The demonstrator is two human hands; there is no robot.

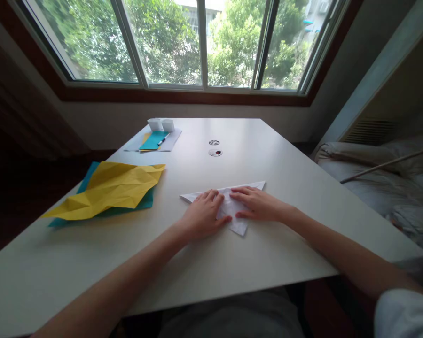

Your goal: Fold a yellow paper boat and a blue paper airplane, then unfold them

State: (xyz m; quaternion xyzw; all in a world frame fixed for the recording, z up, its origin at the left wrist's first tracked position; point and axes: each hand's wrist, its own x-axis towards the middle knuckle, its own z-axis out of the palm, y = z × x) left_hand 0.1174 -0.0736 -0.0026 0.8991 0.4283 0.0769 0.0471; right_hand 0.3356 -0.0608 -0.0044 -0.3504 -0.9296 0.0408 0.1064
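head view: the folded white paper [232,206] lies flat on the white surface [268,155], shaped as a wide triangle with its long edge running left to right on the far side and its point aimed back toward the person. both hands rest on top of it. the left hand [203,215] lies palm down with fingers spread flat over the paper's left half, gripping nothing, only pressing. the right hand [255,204] lies just beside it over the right half, fingers stretched leftward along the long edge, also flat and unclenched. the fingertips of the two hands nearly meet at the paper's middle.

left of the white paper, well apart, a creased yellow sheet [109,190] lies over a teal sheet [144,203]. beyond it, near the window [204,42], a pen [163,139] rests on a small teal paper [153,141].
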